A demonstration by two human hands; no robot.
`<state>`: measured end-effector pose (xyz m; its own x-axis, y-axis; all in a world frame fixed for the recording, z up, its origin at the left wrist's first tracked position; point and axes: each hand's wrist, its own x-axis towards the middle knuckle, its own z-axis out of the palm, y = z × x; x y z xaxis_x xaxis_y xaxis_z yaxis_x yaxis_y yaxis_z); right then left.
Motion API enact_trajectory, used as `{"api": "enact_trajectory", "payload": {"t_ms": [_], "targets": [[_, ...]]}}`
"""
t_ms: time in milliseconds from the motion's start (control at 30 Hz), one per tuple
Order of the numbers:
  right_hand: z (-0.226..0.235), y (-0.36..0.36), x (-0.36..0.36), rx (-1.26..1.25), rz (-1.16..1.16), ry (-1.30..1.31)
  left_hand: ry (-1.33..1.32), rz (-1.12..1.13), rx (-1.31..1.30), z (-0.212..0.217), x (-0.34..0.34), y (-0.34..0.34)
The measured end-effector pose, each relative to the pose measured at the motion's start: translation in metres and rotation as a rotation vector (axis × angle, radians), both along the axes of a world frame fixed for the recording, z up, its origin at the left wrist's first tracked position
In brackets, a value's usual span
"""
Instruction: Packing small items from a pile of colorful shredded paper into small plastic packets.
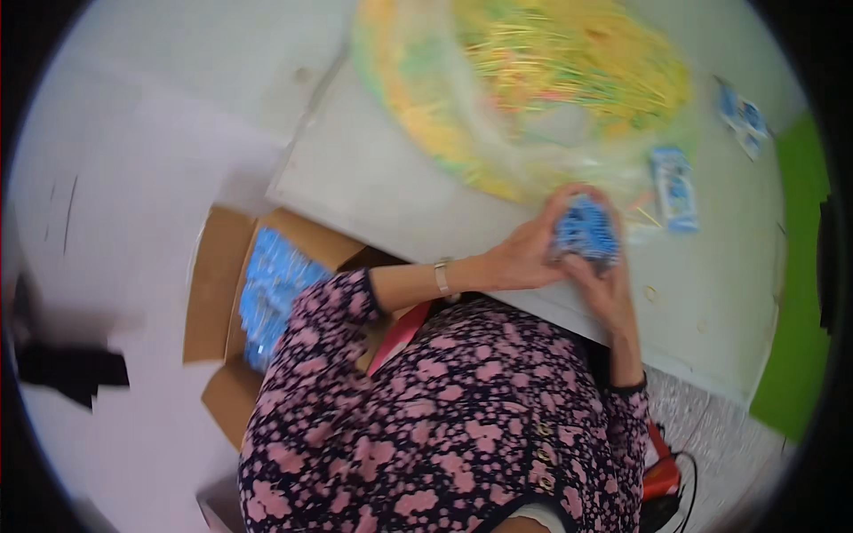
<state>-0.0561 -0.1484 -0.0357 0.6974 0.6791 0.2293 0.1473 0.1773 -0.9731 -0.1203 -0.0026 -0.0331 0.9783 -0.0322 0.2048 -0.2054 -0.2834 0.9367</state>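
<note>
Evidently, the step in hand is holding and squaring up a blue bundle (586,229), which sits between both palms just above the near part of the pale table (711,346). The left hand (522,255) is closed around its left and far sides, while the right hand (604,291) is clamped along its near and right sides; the finer finger contacts are too blurred to tell. I judge that the next move calls for even pressure from both hands, so that nothing slips out of line. From the bundle, a few loose sticks (643,216) lie just beside it at three o'clock, and a blue-and-white packet (675,189) rests near it at two, with smaller packets (743,118) farther that way. At twelve spreads a pile of yellow sticks (613,53); toward nine, well apart, an open cardboard box (216,302) holds blue packets (274,280).
</note>
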Motion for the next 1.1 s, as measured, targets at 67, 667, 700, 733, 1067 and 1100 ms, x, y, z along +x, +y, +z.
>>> {"api": "enact_trajectory", "payload": {"t_ms": [67,667,700,733,1067,1100], "targets": [[0.017,-0.006,0.003,-0.066,-0.088,-0.044,0.075,0.077,-0.070,0.011,-0.008,0.006],[0.006,-0.091,0.120,-0.141,-0.604,-0.146,0.595,1.507,-0.252,0.056,-0.426,0.093],[0.007,-0.088,0.119,-0.144,-0.596,-0.151,0.596,1.514,-0.261,0.049,-0.431,0.086],[0.008,-0.086,0.118,-0.137,-0.621,-0.142,0.521,1.494,-0.295,0.040,-0.432,0.081],[0.012,-0.081,0.112,-0.220,-0.716,-0.121,0.486,1.461,-0.229,-0.044,-0.433,0.075],[0.011,-0.083,0.112,-0.218,-0.717,-0.119,0.670,1.459,0.184,-0.045,-0.433,0.074]]}}
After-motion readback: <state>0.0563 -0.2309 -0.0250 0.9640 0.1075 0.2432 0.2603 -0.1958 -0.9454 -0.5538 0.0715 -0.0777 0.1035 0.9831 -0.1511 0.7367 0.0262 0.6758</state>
